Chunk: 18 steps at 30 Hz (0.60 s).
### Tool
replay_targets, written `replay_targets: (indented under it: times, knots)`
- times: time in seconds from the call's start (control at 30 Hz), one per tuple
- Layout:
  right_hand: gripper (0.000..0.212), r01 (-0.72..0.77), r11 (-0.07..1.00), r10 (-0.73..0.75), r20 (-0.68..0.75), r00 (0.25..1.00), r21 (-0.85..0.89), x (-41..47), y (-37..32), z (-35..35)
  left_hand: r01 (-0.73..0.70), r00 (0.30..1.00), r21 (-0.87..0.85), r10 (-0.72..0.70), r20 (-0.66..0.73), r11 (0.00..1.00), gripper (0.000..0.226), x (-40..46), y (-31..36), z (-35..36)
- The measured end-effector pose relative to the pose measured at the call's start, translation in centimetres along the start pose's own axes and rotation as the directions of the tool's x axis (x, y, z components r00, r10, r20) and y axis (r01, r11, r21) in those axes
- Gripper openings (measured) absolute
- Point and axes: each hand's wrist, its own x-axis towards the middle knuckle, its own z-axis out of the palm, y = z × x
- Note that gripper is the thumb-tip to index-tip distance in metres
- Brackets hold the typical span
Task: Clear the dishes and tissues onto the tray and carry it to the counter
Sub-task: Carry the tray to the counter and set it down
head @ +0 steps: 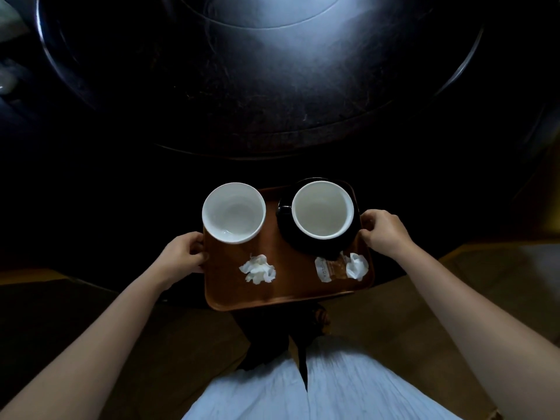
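While both hands grip brown tray (288,286) by short edges, load sits level near edge of dark round table (272,86). Left hand (183,253) clenched on left rim, right hand (383,230) clenched on right rim. White bowl (234,212) far left; white cup (322,210) on black saucer (318,244) far right. Crumpled tissue (258,269) near left; second tissue (357,266) beside wrapper (328,269) near right.
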Motion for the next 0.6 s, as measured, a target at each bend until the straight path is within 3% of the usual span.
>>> replay_targets:
  times: [0.4, 0.6]
  knots:
    - [0.014, 0.142, 0.990, -0.142, -0.029, 0.990, 0.020, -1.4, -2.5, -2.5, -0.074, 0.994, -0.114, 0.064, -0.086, 0.991, 0.030, -5.6, 0.1, -2.6]
    - [0.016, 0.216, 0.976, -0.215, 0.075, 0.974, 0.000, -1.9, -6.0, -3.8, -0.056, 0.989, -0.233, 0.022, -0.146, 0.971, 0.035, -9.9, -1.3, -5.0]
